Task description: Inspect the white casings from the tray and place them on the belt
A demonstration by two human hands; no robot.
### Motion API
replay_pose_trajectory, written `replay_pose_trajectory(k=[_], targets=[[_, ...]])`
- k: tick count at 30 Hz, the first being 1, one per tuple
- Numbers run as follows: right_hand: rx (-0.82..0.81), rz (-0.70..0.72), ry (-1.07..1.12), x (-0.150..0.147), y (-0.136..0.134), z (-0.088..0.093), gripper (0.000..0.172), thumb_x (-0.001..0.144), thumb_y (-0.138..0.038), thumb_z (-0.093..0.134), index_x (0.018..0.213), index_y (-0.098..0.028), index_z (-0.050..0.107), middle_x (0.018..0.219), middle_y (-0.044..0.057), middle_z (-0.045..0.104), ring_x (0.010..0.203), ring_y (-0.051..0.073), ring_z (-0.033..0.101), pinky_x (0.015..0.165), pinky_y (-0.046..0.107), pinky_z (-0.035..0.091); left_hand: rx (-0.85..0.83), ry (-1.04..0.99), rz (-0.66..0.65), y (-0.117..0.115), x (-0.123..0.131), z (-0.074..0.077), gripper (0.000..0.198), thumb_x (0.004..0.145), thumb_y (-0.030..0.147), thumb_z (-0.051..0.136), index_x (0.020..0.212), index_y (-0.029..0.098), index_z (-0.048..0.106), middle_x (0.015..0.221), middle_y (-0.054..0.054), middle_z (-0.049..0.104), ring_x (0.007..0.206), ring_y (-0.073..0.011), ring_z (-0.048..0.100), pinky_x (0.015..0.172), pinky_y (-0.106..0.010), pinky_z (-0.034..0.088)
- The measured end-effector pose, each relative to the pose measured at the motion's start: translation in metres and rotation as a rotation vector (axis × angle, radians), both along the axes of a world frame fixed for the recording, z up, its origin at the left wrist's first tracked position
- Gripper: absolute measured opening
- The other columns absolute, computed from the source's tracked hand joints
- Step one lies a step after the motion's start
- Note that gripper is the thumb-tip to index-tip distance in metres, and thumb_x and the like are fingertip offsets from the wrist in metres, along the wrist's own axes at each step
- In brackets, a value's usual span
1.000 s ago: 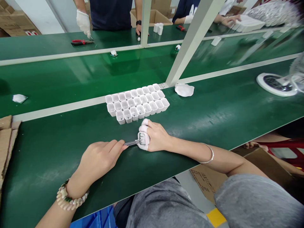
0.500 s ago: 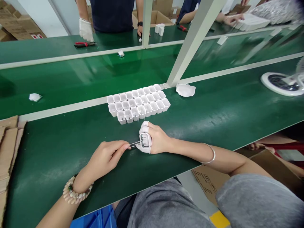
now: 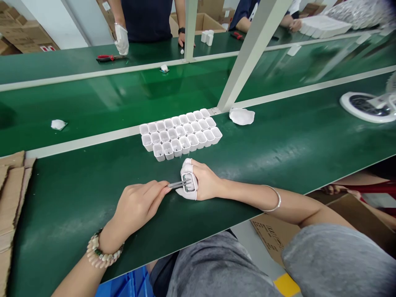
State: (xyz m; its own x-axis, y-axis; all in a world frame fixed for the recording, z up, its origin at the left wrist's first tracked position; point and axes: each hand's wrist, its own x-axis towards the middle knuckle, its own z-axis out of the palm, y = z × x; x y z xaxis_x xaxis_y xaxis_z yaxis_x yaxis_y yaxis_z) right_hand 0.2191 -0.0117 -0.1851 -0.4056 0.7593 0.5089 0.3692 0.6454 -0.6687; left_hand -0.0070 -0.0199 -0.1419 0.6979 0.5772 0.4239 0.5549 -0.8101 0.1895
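My right hand [image 3: 204, 179], with white covers on its fingertips, is closed around a small white plastic housing [image 3: 194, 194], its open end turned toward my left hand. Between the thumb and fingers of my left hand [image 3: 144, 202] is a pair of metal tweezers [image 3: 177, 185]. Their tips reach into the housing's opening; what they touch inside is too small to make out. Just beyond my hands stand rows of similar white housings [image 3: 176, 146], open ends up.
A white scrap [image 3: 242, 116] lies beside the metal post [image 3: 238, 70]. Cardboard sheets [image 3: 12, 198] are at the left, a small white fan [image 3: 368, 108] at the right. Across the green belt [image 3: 117, 99], which carries small white pieces, a co-worker's gloved hand [image 3: 121, 40] rests near red-handled pliers [image 3: 108, 58].
My left hand has turned slightly and the tweezers' arms look closer together. The white pieces on the belt have shifted right. My right hand holds the housing in nearly the same place.
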Motion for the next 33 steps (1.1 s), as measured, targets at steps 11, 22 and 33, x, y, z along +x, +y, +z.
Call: replay_pose_trajectory(k=[11, 22, 33], targets=[[-0.075, -0.005, 0.021, -0.0001, 0.0006, 0.0028, 0.032, 0.069, -0.038, 0.076, 0.076, -0.02, 0.05, 0.075, 0.0, 0.052, 0.066, 0.014, 0.049, 0.059, 0.028, 0.045, 0.181, 0.065, 0.012, 0.0014, -0.0085, 0.0059, 0.012, 0.093, 0.022, 0.056, 0.099, 0.013, 0.063, 0.065, 0.001, 0.063, 0.048, -0.0111, 0.051, 0.048, -0.026, 0.035], [-0.082, 0.013, 0.016, -0.0001, 0.0, 0.0022, 0.033, 0.067, -0.039, 0.077, 0.076, -0.02, 0.052, 0.075, 0.0, 0.052, 0.067, 0.014, 0.05, 0.06, 0.028, 0.046, 0.135, 0.069, -0.008, 0.0007, -0.0047, 0.002, 0.013, 0.094, 0.023, 0.054, 0.099, 0.014, 0.062, 0.065, 0.002, 0.063, 0.048, -0.011, 0.051, 0.048, -0.025, 0.035], [-0.082, 0.013, 0.002, 0.0003, 0.0001, 0.0017, 0.034, 0.067, -0.04, 0.078, 0.075, -0.021, 0.051, 0.074, 0.0, 0.051, 0.067, 0.015, 0.051, 0.059, 0.028, 0.046, 0.084, 0.042, -0.001, 0.0017, -0.002, -0.0013, 0.017, 0.096, 0.024, 0.05, 0.098, 0.015, 0.064, 0.063, 0.002, 0.062, 0.046, -0.0099, 0.051, 0.048, -0.024, 0.035]])
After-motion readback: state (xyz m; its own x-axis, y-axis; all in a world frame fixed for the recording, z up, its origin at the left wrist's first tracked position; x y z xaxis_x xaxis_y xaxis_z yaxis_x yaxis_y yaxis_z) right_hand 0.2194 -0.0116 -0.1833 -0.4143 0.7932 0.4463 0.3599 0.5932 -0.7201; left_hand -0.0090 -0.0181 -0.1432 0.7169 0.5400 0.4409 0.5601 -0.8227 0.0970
